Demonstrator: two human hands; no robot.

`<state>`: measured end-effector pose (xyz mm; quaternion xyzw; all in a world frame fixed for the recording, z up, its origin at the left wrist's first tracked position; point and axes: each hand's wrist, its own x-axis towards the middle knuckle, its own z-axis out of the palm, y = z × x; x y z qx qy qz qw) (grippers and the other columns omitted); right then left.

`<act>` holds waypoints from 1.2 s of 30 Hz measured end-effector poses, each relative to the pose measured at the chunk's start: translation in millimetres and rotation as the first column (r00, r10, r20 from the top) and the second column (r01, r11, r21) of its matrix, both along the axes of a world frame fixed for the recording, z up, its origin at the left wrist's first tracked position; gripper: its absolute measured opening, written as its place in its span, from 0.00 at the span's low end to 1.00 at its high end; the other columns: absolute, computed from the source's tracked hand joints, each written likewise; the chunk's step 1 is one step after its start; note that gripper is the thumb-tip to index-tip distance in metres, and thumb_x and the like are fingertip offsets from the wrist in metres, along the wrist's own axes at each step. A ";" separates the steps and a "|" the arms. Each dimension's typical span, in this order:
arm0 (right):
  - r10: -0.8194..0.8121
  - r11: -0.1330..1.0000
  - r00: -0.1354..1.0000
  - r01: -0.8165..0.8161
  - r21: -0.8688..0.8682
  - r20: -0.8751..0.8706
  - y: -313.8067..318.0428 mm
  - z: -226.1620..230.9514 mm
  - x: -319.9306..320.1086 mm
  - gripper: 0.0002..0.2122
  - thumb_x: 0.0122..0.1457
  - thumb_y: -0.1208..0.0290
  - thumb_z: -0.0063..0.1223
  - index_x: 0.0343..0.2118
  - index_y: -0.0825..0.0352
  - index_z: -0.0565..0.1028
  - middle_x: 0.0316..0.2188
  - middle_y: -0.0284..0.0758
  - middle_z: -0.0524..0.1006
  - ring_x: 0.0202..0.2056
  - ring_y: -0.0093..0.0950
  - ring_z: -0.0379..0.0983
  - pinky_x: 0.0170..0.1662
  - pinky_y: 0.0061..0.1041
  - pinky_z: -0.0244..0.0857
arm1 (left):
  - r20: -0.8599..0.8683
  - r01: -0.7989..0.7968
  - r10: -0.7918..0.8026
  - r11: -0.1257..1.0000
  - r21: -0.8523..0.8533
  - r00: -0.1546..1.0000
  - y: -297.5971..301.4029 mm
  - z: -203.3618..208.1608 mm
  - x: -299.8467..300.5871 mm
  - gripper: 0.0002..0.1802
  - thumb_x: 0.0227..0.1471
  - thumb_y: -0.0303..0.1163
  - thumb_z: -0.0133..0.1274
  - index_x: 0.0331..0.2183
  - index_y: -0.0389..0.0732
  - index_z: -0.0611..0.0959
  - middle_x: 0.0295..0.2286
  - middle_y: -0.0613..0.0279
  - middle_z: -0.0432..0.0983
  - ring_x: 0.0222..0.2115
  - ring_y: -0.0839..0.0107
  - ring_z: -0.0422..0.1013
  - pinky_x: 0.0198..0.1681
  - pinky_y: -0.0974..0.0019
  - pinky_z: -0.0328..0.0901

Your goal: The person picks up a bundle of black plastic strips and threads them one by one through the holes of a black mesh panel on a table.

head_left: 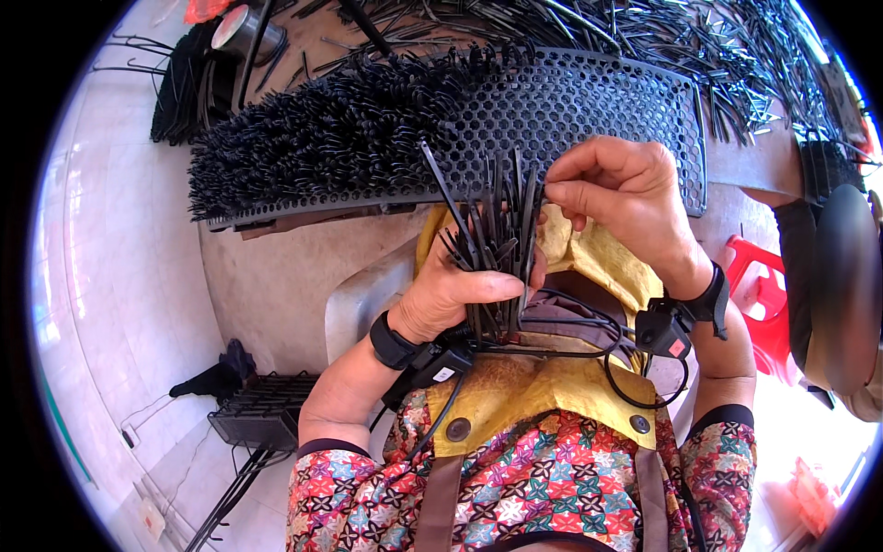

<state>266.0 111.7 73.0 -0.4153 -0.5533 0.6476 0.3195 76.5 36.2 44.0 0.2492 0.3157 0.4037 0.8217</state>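
My left hand is closed around a bundle of thin black strips, held upright in front of my apron with the thumb across it. One strip leans out to the left. At the bundle's upper right, the thumb and index finger of my right hand are pinched together beside the strip tips. What lies between those fingertips is too small to make out. Just beyond both hands is a black perforated panel. Its left part is densely filled with curled black strips; bare holes show on its right.
Loose black strips cover the table's far side. A metal cup stands at the far left. To the right is a red plastic stool, with another person beside it. A black rack sits on the floor at lower left.
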 end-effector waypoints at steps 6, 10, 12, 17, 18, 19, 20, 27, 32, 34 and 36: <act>-0.174 0.982 0.983 0.177 0.070 -0.052 13.8 -5.1 6.9 0.02 0.48 0.82 0.55 0.26 0.73 0.76 0.17 0.31 0.74 0.17 0.16 0.68 0.20 0.13 0.62 | 0.008 -0.018 0.019 1.000 -0.022 1.000 0.4 -4.1 0.1 0.29 0.37 0.28 0.58 0.46 0.38 0.70 0.28 0.59 0.74 0.27 0.72 0.70 0.32 0.71 0.66; -0.370 0.878 0.876 0.219 0.426 0.310 43.7 -16.5 32.4 0.04 0.48 0.81 0.53 0.29 0.69 0.75 0.19 0.32 0.75 0.18 0.20 0.69 0.22 0.20 0.64 | 0.022 -0.011 0.012 0.999 -0.033 1.000 -0.8 -7.5 -0.5 0.28 0.37 0.27 0.57 0.45 0.38 0.70 0.27 0.59 0.74 0.26 0.72 0.70 0.31 0.71 0.66; -0.501 0.573 0.738 -0.109 0.812 0.453 48.2 -19.8 35.5 0.08 0.47 0.82 0.52 0.32 0.68 0.75 0.24 0.38 0.75 0.24 0.28 0.70 0.27 0.27 0.65 | 0.032 -0.005 0.006 0.999 -0.037 0.999 0.1 -8.0 -0.5 0.28 0.37 0.26 0.57 0.45 0.38 0.71 0.27 0.59 0.74 0.26 0.72 0.71 0.31 0.70 0.66; -0.514 0.336 0.659 -0.433 0.836 0.548 35.2 -13.9 21.9 0.15 0.41 0.80 0.50 0.36 0.71 0.72 0.37 0.49 0.71 0.36 0.44 0.67 0.36 0.36 0.66 | 0.022 -0.004 0.006 0.997 -0.077 1.000 0.7 -8.3 0.1 0.28 0.37 0.25 0.57 0.45 0.38 0.71 0.28 0.59 0.74 0.27 0.73 0.71 0.31 0.70 0.67; -0.447 0.248 0.701 -0.500 0.830 0.556 35.6 -14.5 18.7 0.16 0.39 0.78 0.50 0.36 0.74 0.72 0.35 0.50 0.71 0.35 0.43 0.67 0.37 0.35 0.66 | 0.015 -0.007 0.008 0.996 -0.083 1.000 1.2 -8.2 0.5 0.28 0.37 0.25 0.56 0.45 0.38 0.71 0.28 0.59 0.74 0.27 0.73 0.71 0.31 0.71 0.67; -0.379 0.215 0.732 -0.526 0.823 0.567 34.0 -10.9 10.6 0.16 0.40 0.76 0.49 0.35 0.76 0.72 0.31 0.47 0.71 0.33 0.40 0.66 0.36 0.33 0.66 | 0.008 -0.009 0.010 0.996 -0.089 1.000 1.9 -8.3 1.1 0.28 0.37 0.25 0.56 0.45 0.37 0.71 0.28 0.59 0.75 0.27 0.73 0.71 0.31 0.71 0.67; -0.349 0.184 0.726 -0.567 0.803 0.593 33.6 -10.5 6.3 0.15 0.40 0.75 0.49 0.34 0.76 0.72 0.29 0.43 0.70 0.32 0.38 0.66 0.36 0.32 0.65 | 0.001 -0.011 0.011 0.995 -0.095 1.000 2.5 -8.4 1.6 0.28 0.37 0.25 0.56 0.45 0.37 0.71 0.28 0.59 0.75 0.27 0.73 0.71 0.32 0.71 0.67; -0.308 0.079 0.682 -0.676 0.732 0.663 42.9 1.9 -0.6 0.08 0.39 0.74 0.49 0.25 0.70 0.68 0.19 0.37 0.66 0.24 0.33 0.65 0.23 0.27 0.64 | -0.050 -0.023 0.019 0.995 -0.092 0.999 1.2 -12.1 -0.3 0.29 0.37 0.24 0.56 0.46 0.36 0.69 0.27 0.55 0.73 0.26 0.69 0.70 0.30 0.67 0.66; -0.265 0.375 0.881 -0.281 0.884 0.392 52.4 17.7 5.6 0.17 0.44 0.84 0.49 0.41 0.70 0.71 0.21 0.39 0.70 0.22 0.35 0.70 0.24 0.28 0.64 | 0.017 -0.004 0.006 0.995 -0.097 1.000 0.8 -11.4 -2.4 0.25 0.40 0.25 0.57 0.44 0.36 0.71 0.30 0.61 0.74 0.30 0.75 0.70 0.34 0.72 0.66; -0.324 0.501 0.892 -0.121 0.857 0.315 50.9 26.0 -0.4 0.14 0.46 0.81 0.55 0.39 0.66 0.74 0.21 0.35 0.74 0.21 0.24 0.72 0.24 0.18 0.65 | 0.014 -0.005 0.006 0.995 -0.096 1.000 1.5 -10.1 -2.4 0.25 0.40 0.24 0.57 0.44 0.36 0.71 0.30 0.61 0.74 0.29 0.74 0.71 0.34 0.72 0.66; -0.335 0.597 0.935 0.113 0.794 0.119 55.6 14.9 -10.2 0.14 0.47 0.80 0.57 0.39 0.66 0.74 0.22 0.32 0.75 0.21 0.18 0.73 0.25 0.15 0.65 | 0.002 -0.009 0.009 0.994 -0.109 1.000 0.9 -8.8 -2.2 0.24 0.40 0.24 0.57 0.43 0.36 0.72 0.29 0.61 0.75 0.29 0.74 0.71 0.34 0.72 0.66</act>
